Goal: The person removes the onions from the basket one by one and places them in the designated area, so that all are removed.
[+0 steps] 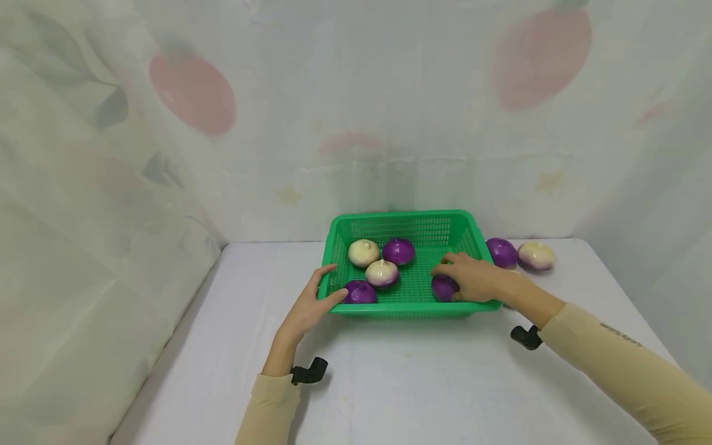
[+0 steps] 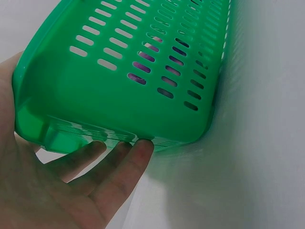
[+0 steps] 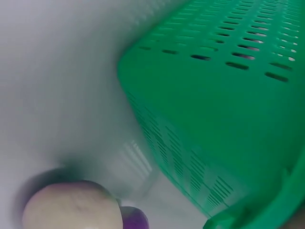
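In the green basket (image 1: pixel 411 308), R hand (image 1: pixel 473 278) grips a purple onion (image 1: pixel 444 288), L hand (image 1: pixel 306 308) holds basket corner; glossy skin cld slip imo.

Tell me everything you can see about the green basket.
The green basket is rectangular with rounded corners and looks like plastic. It has a solid rim, slotted walls and a perforated floor. It sits upright on the white table, long side facing the person. Five round bulbs show inside, purple or whitish: four toward the left, and a purple one at the right, held by the right hand. The left hand grips its front left corner. Whether the right arm touches the rim is unclear.
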